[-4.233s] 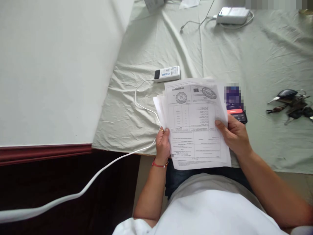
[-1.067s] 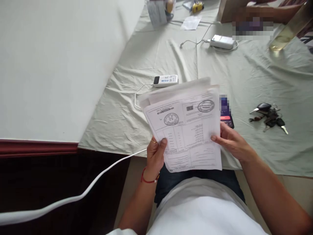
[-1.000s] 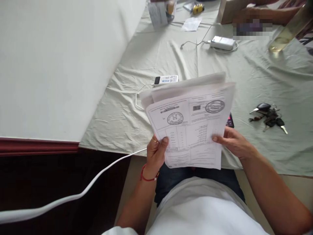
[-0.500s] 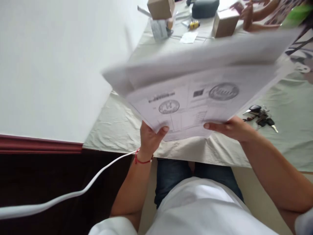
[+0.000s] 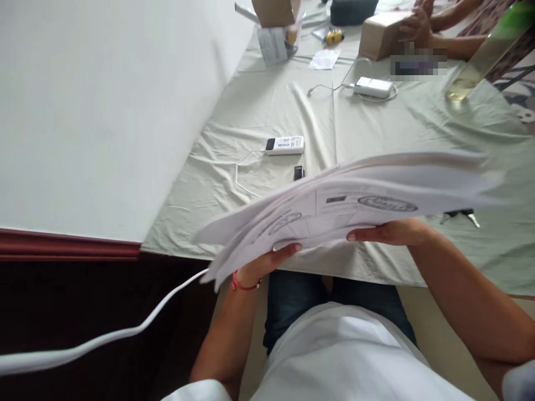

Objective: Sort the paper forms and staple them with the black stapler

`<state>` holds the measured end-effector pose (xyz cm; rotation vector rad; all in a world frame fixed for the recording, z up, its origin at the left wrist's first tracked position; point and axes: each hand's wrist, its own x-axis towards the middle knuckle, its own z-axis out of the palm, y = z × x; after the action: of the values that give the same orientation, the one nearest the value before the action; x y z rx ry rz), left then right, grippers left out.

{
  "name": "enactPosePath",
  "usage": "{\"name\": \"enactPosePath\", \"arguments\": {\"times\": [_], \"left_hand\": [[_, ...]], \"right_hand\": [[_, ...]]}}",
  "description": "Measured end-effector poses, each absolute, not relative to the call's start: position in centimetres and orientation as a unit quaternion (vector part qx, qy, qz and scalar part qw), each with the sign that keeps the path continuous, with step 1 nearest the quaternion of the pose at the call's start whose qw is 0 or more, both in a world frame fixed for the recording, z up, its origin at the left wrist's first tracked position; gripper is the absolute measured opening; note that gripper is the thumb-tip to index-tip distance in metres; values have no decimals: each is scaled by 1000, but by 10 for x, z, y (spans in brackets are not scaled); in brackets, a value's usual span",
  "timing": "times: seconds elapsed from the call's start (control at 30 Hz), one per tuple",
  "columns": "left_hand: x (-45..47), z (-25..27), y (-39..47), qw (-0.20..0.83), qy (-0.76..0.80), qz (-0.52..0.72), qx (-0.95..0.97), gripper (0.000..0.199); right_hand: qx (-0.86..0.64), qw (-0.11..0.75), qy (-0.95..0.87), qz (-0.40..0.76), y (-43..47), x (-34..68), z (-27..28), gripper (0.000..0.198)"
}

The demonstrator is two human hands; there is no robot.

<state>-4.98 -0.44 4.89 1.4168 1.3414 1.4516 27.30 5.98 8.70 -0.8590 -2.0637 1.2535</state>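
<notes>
A stack of printed paper sheets (image 5: pixel 334 206) is held up over the front edge of the table, its far edges fanned and bending. Two oval stamps and some table-like print show on the side facing me. My left hand (image 5: pixel 267 263), with a red string bracelet at the wrist, grips the near edge with the thumb on top. Farther right along the same edge, my right hand (image 5: pixel 393 231) is closed on the sheets, thumb lying over the print. The fingers of both hands are mostly hidden beneath the paper.
Keys (image 5: pixel 468 216) peek out past the papers. A white power bank (image 5: pixel 285 145), a small black object (image 5: pixel 298 172) and another white device (image 5: pixel 373 87) with cables lie on the cloth. Behind stand a carton (image 5: pixel 378 36), a bottle (image 5: pixel 472 75) and another person's hands (image 5: pixel 418 28).
The stack has swung down and toward me, from raised and tilted to nearly flat, uncovering the power bank, white device and bottle. The other person's hands shifted on the carton.
</notes>
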Motion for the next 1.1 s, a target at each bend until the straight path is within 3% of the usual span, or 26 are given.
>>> {"name": "enactPosePath", "arguments": {"times": [0.1,0.23,0.4,0.57,0.67,0.83,1.1], "left_hand": [[-43,56,-5,371,502,478,618,46],[-31,59,-8,438,500,489,565,57],[-17,58,-26,492,496,512,500,44],[-6,36,-53,709,456,448,298,46],[0,27,-67,772,470,379,199,45],[10,32,-84,727,521,439,85,47],[19,30,-86,641,532,550,66,54]], "right_hand": [[-298,277,-754,516,59,273,80,40],[-298,283,-732,543,59,271,67,47],[-344,322,-691,548,47,275,60,40],[-435,261,-511,694,17,284,54,39],[-482,225,-368,763,-3,282,47,45],[-535,194,-293,768,-23,278,46,45],[-514,204,-311,773,-27,269,50,45]]}}
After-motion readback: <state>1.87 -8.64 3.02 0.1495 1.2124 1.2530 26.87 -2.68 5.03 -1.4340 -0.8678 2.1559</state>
